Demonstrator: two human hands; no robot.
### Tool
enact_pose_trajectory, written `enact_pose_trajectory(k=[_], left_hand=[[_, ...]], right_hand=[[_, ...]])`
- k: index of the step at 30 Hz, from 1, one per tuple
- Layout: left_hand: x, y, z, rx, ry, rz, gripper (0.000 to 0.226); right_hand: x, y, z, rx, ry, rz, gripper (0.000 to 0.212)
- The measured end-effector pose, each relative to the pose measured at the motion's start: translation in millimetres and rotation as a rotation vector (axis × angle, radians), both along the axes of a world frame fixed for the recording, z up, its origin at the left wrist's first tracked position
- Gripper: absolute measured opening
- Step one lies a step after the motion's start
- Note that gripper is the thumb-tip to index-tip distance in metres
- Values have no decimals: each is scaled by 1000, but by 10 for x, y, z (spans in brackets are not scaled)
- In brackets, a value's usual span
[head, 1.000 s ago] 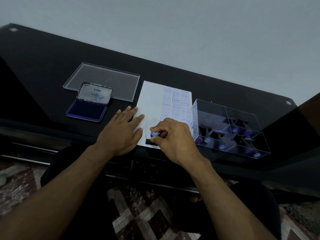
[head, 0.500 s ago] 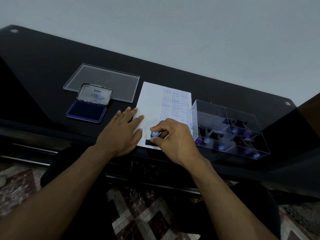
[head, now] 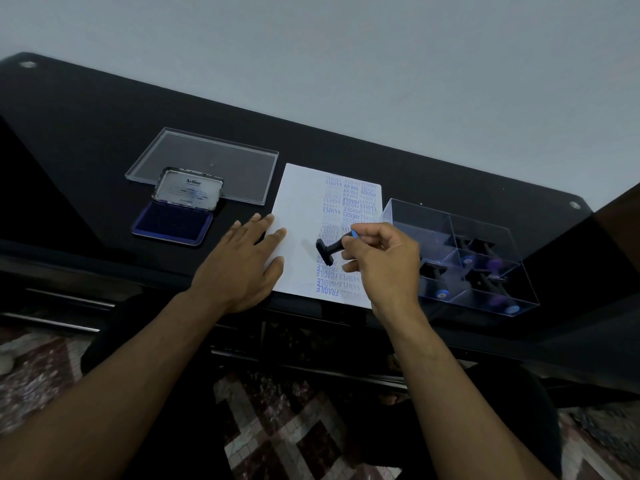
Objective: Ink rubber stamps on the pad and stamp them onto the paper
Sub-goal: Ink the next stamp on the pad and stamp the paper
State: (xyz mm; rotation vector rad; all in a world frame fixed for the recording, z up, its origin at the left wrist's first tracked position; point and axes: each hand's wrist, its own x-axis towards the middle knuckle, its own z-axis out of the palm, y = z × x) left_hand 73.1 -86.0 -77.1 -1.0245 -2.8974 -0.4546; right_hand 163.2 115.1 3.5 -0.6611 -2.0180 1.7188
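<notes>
The left hand [head: 242,268] is lying flat, pinning the paper [head: 301,216] steady, while the right hand [head: 377,258] is pinching the stamp [head: 329,249] tilted above it.

Glossy black table [head: 86,133], plain pale wall [head: 346,64], patterned tile floor [head: 277,427]

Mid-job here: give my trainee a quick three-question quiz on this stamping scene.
1. True or false: the stamp in the right hand is pressed on the paper.
2. What does the left hand do? A) holds the paper flat B) lifts the ink pad C) reaches into the box
3. Fill in: the pad's lid is ____.

Key: 1. False, it is lifted and tilted. 2. A. 3. open.
</notes>
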Motion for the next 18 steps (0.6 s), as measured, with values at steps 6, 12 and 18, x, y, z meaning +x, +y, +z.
enact_pose_trajectory(k=[6, 12, 18], left_hand=[[0, 7, 6, 3, -9, 5, 70], [-4, 12, 10, 5, -12, 6, 71], [0, 6, 20, 2, -14, 3, 71]], right_hand=[[15, 9, -41, -87, 10, -42, 14], [22, 10, -34, -56, -2, -18, 16], [23, 2, -44, -19, -12, -18, 16]])
